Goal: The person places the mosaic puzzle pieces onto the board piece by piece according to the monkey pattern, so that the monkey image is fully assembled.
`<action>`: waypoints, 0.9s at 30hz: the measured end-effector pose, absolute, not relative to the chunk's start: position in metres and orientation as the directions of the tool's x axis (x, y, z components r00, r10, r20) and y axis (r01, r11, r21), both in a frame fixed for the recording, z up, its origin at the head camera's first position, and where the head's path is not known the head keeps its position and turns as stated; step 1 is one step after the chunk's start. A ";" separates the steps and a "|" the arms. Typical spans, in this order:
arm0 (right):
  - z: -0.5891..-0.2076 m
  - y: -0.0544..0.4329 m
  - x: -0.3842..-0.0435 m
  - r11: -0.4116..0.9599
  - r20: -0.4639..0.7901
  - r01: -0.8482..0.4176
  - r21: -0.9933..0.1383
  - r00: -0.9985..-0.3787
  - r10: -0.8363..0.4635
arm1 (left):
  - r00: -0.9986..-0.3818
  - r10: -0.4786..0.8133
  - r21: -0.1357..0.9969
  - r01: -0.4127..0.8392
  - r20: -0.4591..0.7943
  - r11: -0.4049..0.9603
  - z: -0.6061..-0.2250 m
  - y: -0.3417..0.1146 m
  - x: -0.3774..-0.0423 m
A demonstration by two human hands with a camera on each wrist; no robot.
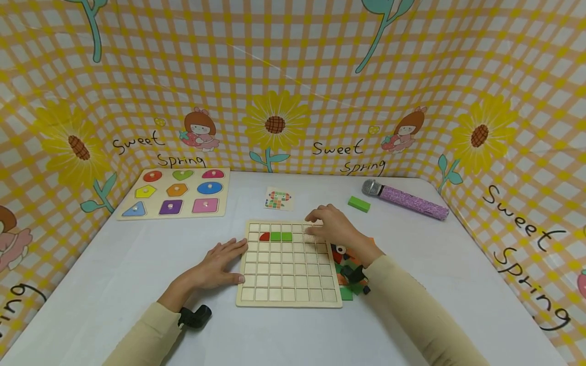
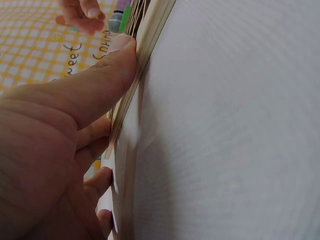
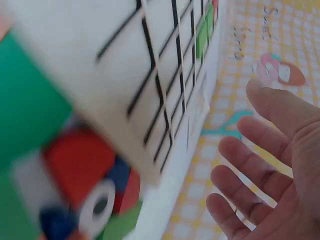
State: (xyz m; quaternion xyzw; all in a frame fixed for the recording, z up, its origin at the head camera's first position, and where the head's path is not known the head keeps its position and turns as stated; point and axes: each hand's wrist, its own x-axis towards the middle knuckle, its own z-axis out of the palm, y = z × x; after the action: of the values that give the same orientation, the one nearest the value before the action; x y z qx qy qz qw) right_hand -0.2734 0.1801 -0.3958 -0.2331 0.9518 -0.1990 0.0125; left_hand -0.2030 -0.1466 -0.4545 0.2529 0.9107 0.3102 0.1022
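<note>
A wooden grid board (image 1: 270,267) lies on the white table. A red rounded piece (image 1: 264,237) and two green squares (image 1: 281,237) sit side by side in its second row. My left hand (image 1: 217,267) rests at the board's left edge, thumb and fingertips against the rim, as the left wrist view also shows. My right hand (image 1: 336,227) hovers over the upper right corner of the board, fingers slightly bent and apart, with nothing between them in the right wrist view. Loose coloured pieces (image 1: 346,294) lie along the board's right side, partly hidden under my right wrist.
Behind the board lies a small picture card (image 1: 278,199) with a coloured block pattern. A knobbed shape puzzle (image 1: 128,213) is at the back left. At the back right are a green block (image 1: 359,204) and a glittery purple microphone (image 1: 407,201). A checked cloth (image 1: 293,76) surrounds the table.
</note>
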 end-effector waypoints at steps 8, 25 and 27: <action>-0.393 0.225 -0.273 0.811 0.109 -0.417 -0.410 -0.905 -0.411 | -0.852 0.523 0.614 0.395 -0.035 0.684 -0.455 -0.146 -0.203; -0.410 0.286 -0.276 0.854 0.046 -0.415 -0.314 -0.905 -0.423 | -0.851 0.524 0.619 0.392 -0.038 0.681 -0.454 -0.145 -0.202; -0.411 0.288 -0.276 0.849 0.050 -0.439 -0.296 -0.894 -0.445 | -0.851 0.523 0.619 0.391 -0.037 0.681 -0.454 -0.146 -0.202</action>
State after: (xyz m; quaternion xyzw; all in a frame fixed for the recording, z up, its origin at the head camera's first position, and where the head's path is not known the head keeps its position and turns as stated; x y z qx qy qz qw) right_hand -0.2762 0.2883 -0.4113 -0.2298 0.9613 -0.1515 0.0104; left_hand -0.2023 -0.1456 -0.4536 0.2511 0.9107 0.3104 0.1061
